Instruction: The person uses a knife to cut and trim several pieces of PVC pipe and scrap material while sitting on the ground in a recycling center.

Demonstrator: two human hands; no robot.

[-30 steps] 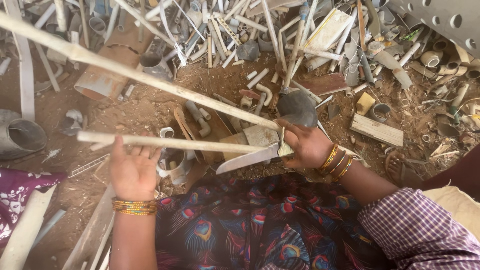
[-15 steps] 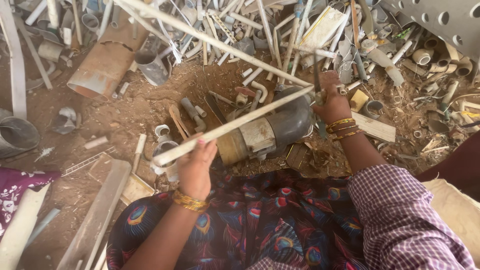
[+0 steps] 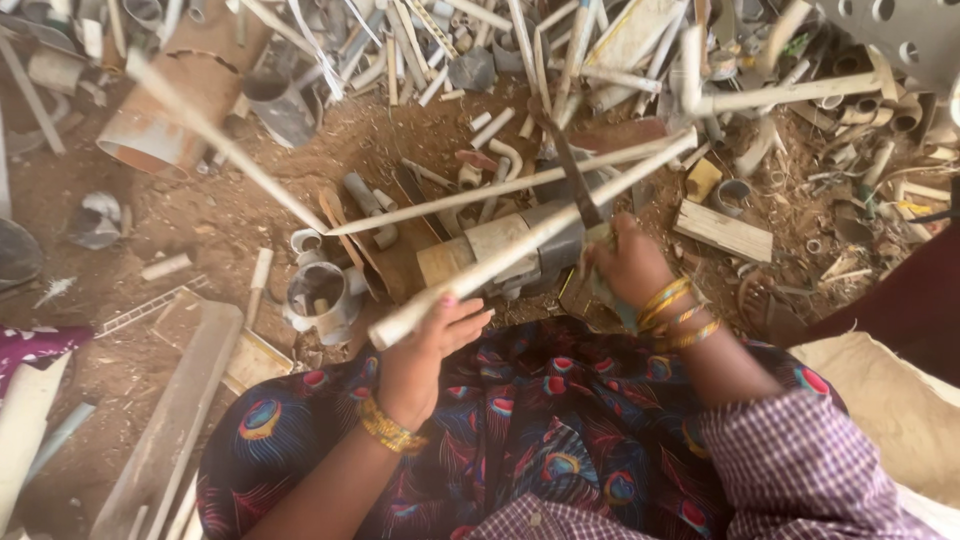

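My left hand [image 3: 432,352] grips the near end of a long pale plastic pipe [image 3: 560,220], which slants up and away to the right over a thick beige-and-grey pipe section [image 3: 520,250] lying on the dirt. My right hand [image 3: 630,265], with bangles on the wrist, is closed on a tool with a thin dark shaft [image 3: 570,175] that points up and away across the pale pipe. The tool's head is not clearly visible. Both hands work just above my lap, which is covered in peacock-patterned cloth [image 3: 520,440].
A heap of pipe offcuts [image 3: 520,50] fills the far ground. A wide rusty pipe [image 3: 165,110] lies far left and a grey fitting [image 3: 320,295] near left. A wooden block [image 3: 725,230] sits right, planks [image 3: 170,420] lower left, and a perforated grey panel [image 3: 900,30] top right.
The pale pipe has swung from nearly level to a steep slant toward the far right. My right hand with the tool has come down and closer to my lap.
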